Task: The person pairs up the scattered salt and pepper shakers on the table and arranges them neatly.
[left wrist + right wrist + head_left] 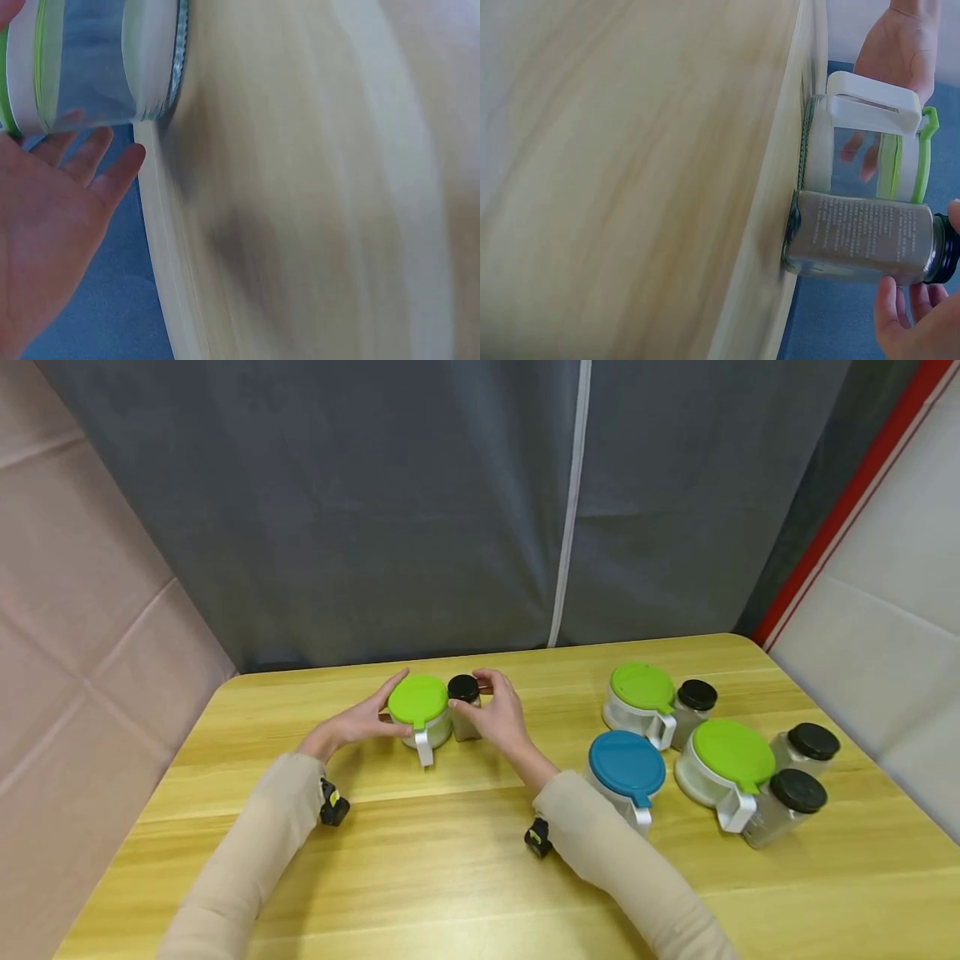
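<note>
In the head view, a round glass jar with a green lid (pixel 417 699) and white handle stands near the table's far edge. My left hand (pixel 360 722) spreads thumb and fairly straight fingers around its left side; the thumb lies at the lid. Against the jar's right stands a square-sided glass jar with a black lid (pixel 463 687). My right hand (pixel 498 714) holds this jar near its top, thumb in front and fingers at the far right side. In the right wrist view, printed text covers the square jar (pixel 859 236), while the left fingertips (pixel 868 163) show through the round jar's glass.
On the table's right side stand two more green-lidded handled jars (pixel 642 687) (pixel 733 753), a blue-lidded one (pixel 627 767), and three black-lidded jars (pixel 697 695) (pixel 813 742) (pixel 798 791). A grey curtain (pixel 375 527) hangs behind the wooden table (pixel 420 860).
</note>
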{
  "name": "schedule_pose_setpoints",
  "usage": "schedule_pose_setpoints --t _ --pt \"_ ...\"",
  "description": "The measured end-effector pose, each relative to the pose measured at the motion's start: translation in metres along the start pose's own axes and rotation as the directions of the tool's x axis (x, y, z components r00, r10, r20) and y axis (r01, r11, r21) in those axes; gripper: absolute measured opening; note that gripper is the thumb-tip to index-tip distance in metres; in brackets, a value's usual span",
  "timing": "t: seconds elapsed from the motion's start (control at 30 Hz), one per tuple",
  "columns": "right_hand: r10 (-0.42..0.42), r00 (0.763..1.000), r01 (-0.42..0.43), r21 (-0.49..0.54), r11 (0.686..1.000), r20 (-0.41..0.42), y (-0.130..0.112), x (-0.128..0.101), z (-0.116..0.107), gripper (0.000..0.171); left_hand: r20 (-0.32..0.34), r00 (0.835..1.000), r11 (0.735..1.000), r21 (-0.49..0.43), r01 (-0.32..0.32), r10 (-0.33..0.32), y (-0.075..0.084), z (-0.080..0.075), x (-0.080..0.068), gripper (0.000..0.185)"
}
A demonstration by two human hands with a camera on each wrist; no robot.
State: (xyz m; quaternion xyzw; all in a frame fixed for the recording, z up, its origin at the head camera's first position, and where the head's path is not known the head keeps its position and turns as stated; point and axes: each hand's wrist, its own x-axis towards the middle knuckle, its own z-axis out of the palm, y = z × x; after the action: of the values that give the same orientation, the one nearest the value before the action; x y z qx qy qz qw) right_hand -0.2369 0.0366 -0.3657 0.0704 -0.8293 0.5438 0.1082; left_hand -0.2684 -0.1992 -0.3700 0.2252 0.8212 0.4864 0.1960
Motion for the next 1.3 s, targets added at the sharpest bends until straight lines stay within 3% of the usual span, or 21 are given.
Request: schedule_pose_setpoints --t 0.2,0.33,0.4,0.57,0.67,0.8,1.1,1.3 --pt "-0.043 0.998 0.043 0.012 0.999 0.038 0.0 -0.001 -0.009 0.058 -0.024 1.0 1.0 0.017 -0.016 0.016 0.003 0.004 -0.008 0.096" --pt "-0.085 0.994 0.086 -0.006 0.996 0.062 -0.004 -0.003 -0.018 0.059 -0.081 0.994 0.997 0.015 -0.073 0.074 0.018 0.007 -0.016 0.094" --pt "-0.104 0.992 0.106 -0.027 0.994 0.065 -0.007 -0.005 -0.024 0.059 -0.114 0.988 0.994 0.02 -0.105 0.107 0.026 0.009 -0.018 0.093" --pt "-0.132 0.987 0.137 -0.054 0.989 0.087 -0.013 -0.01 -0.039 0.06 -0.2 0.964 0.983 0.086 -0.16 0.174 0.02 0.009 -0.015 0.09" --pt "-0.149 0.983 0.156 -0.058 0.986 0.109 -0.017 -0.013 -0.048 0.06 -0.235 0.95 0.977 0.114 -0.181 0.204 0.029 0.013 -0.017 0.087" --pt "-0.18 0.976 0.189 -0.072 0.979 0.12 -0.021 -0.016 -0.059 0.06 -0.252 0.937 0.967 0.14 -0.213 0.243 0.052 0.021 -0.024 0.082" --pt "-0.213 0.965 0.231 -0.11 0.967 0.156 -0.029 -0.024 -0.082 0.061 -0.285 0.91 0.948 0.19 -0.254 0.301 0.071 0.036 -0.027 0.077" --pt "-0.23 0.956 0.257 -0.142 0.956 0.182 -0.03 -0.03 -0.1 0.063 -0.274 0.906 0.942 0.187 -0.28 0.323 0.081 0.046 -0.03 0.076"
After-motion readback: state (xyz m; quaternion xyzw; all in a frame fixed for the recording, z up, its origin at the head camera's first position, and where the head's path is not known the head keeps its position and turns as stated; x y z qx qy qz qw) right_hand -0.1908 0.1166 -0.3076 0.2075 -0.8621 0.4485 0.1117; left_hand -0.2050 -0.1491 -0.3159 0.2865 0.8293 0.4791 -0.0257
